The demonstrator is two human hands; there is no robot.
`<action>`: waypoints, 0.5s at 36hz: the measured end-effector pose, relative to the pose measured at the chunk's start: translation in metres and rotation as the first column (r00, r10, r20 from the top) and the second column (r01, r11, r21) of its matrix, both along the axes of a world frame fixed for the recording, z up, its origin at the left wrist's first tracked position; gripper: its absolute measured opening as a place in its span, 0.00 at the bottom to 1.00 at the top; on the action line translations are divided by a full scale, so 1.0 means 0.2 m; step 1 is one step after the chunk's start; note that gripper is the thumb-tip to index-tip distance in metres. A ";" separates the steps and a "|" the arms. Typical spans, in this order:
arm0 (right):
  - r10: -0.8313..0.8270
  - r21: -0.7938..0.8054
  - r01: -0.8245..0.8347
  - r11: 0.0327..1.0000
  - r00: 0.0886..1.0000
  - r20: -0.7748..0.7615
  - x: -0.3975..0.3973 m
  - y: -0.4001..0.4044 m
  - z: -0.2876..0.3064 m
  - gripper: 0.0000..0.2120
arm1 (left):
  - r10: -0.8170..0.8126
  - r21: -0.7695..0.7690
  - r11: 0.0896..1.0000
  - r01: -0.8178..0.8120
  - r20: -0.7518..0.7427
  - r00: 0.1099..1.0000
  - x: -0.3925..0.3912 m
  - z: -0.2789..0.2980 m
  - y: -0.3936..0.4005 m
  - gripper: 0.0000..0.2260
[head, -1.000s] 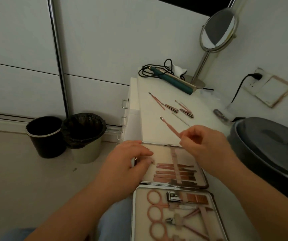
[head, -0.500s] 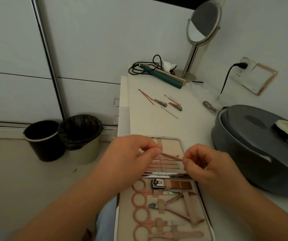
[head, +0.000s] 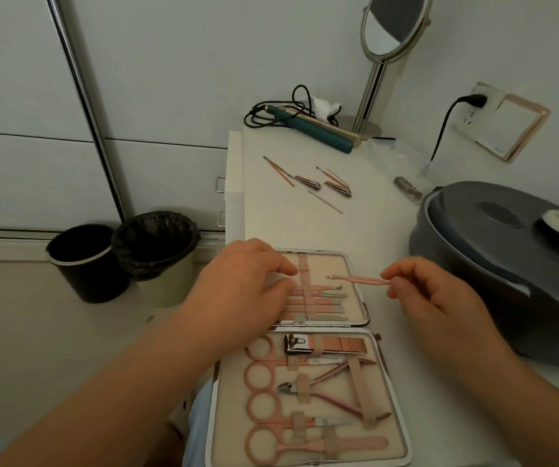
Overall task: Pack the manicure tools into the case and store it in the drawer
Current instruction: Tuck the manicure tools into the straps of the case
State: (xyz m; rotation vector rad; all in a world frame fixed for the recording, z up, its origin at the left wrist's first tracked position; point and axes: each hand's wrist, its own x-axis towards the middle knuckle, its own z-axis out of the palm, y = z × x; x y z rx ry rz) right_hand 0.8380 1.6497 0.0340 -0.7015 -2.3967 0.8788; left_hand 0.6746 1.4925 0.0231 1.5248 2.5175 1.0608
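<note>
An open manicure case (head: 355, 264) lies on the white desk in front of me, rose-gold tools strapped into both halves. My right hand (head: 440, 298) pinches a thin pink tool (head: 359, 279) by its end, its tip pointing left over the far half's right edge. My left hand (head: 248, 281) rests on the far half's left side, fingers touching the elastic strap (head: 305, 284). Several loose tools (head: 318, 183), among them two nail clippers, lie farther back on the desk. Drawer handles (head: 220, 184) show on the desk's left side.
A grey round lidded container (head: 493, 251) stands at the right. A teal hair straightener (head: 315, 131) with cord and a standing mirror (head: 389, 25) sit at the desk's back. Two bins (head: 123, 254) stand on the floor left of the desk.
My right hand has drawn the pink tool to the right, away from my left hand. My left hand has let go of it and dropped onto the strap. The view shifted down.
</note>
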 end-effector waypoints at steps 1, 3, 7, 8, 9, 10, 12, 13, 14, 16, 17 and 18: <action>-0.018 0.000 0.018 1.000 1.000 0.013 0.00 0.01 0.00 0.12 | 0.007 -0.016 1.000 -0.008 -0.016 1.000 0.00 -0.01 0.00 0.09; -0.040 0.010 0.039 0.999 0.998 0.058 0.00 0.02 -0.01 0.11 | 0.007 -0.027 1.000 -0.008 -0.043 0.999 -0.01 -0.03 0.00 0.09; -0.045 0.009 0.044 0.999 0.990 0.130 -0.01 0.03 -0.01 0.10 | 0.003 -0.027 1.000 -0.004 -0.054 0.999 -0.01 -0.03 -0.01 0.09; -0.044 0.004 0.044 0.999 0.989 0.141 -0.02 0.04 -0.01 0.11 | 0.004 -0.025 1.000 -0.005 -0.053 0.999 -0.02 -0.03 -0.01 0.09; -0.038 -0.002 0.039 0.999 0.988 0.150 -0.03 0.04 -0.01 0.11 | 0.004 -0.024 1.000 -0.005 -0.052 0.999 -0.02 -0.03 -0.01 0.08; -0.028 -0.009 0.030 0.999 0.988 0.153 -0.03 0.05 -0.01 0.11 | 0.002 -0.022 1.000 -0.003 -0.050 0.999 -0.02 -0.03 -0.01 0.08; -0.013 -0.019 0.016 1.000 0.987 0.157 -0.05 0.05 0.00 0.11 | -0.002 -0.022 1.000 0.001 -0.047 0.999 -0.01 -0.04 -0.01 0.08; -0.010 -0.018 0.013 1.000 0.986 0.167 -0.07 0.06 0.00 0.11 | -0.001 -0.020 1.000 0.000 -0.047 0.999 -0.01 -0.04 -0.01 0.08; -0.007 -0.016 0.010 1.000 0.984 0.180 -0.08 0.06 0.00 0.11 | 0.000 -0.016 1.000 -0.001 -0.047 0.999 -0.02 -0.04 -0.01 0.08; 0.004 -0.011 -0.002 1.000 0.979 0.203 -0.10 0.06 0.00 0.12 | 0.003 -0.008 1.000 -0.003 -0.042 0.999 -0.02 -0.04 0.00 0.08; 0.009 -0.010 -0.007 1.000 0.977 0.214 -0.11 0.07 0.01 0.11 | 0.004 -0.005 1.000 -0.004 -0.040 0.999 -0.02 -0.05 0.00 0.08; 0.015 -0.014 -0.012 1.000 0.975 0.222 -0.12 0.07 0.01 0.11 | 0.004 -0.002 1.000 -0.004 -0.038 0.999 -0.02 -0.05 0.00 0.08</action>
